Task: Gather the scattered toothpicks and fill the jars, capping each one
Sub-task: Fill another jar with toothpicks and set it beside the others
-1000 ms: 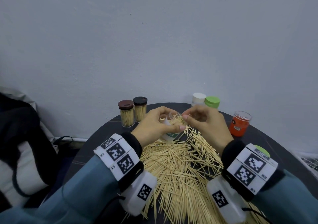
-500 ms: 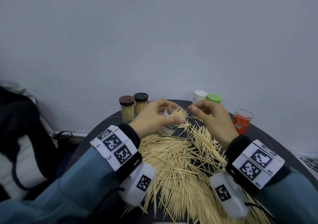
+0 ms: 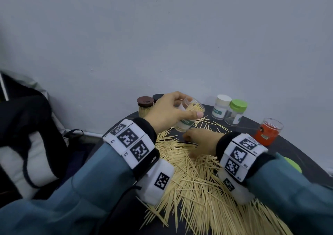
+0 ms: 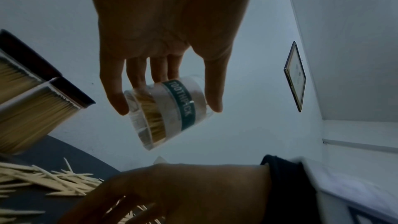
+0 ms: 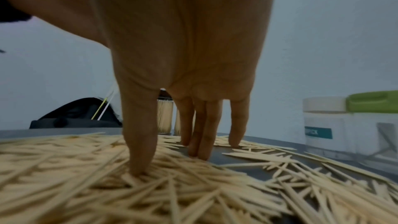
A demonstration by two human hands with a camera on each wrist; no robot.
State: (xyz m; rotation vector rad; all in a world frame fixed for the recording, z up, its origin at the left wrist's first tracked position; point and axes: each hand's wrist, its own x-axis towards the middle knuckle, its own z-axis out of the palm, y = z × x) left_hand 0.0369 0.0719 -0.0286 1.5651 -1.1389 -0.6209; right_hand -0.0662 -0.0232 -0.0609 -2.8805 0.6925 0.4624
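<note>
Clear plastic is what our left hand [image 3: 169,111] holds: an open jar [image 3: 187,116] with a teal label, tipped on its side and lifted up off the tabletop [image 3: 288,148]. Our fingers [image 4: 117,91] and thumb curl round it. It is partly full of toothpicks, and it has no cap on.

Our right hand [image 3: 201,141] is just below the jar, down on the big pile of toothpicks [image 3: 194,180]. Its fingers [image 5: 140,142] are straight and spread a little, with the tips pressed into the sticks. It does not pinch anything yet.

We think this is the filling step. The jar needs more sticks before we cap it. Next, the right hand should squeeze a small bunch together, line the sticks up the same way, and slide them into the jar's mouth above it. The left hand should keep the mouth tipped toward the right hand. Loose sticks may slip out if we grab too many.

Half a second ago our right hand was up beside the jar's mouth. Now it has gone down to the pile. The left hand still holds the jar, a bit higher than before.

Past the left hand stand two full jars, one with a brown cap [image 3: 145,101] and one with a black cap [image 3: 157,96]. Past the right hand stand a white-capped jar [image 3: 221,108], a green-capped jar [image 3: 236,113] and an orange jar [image 3: 268,132]. A green cap [image 3: 292,164] lies by our right sleeve.
</note>
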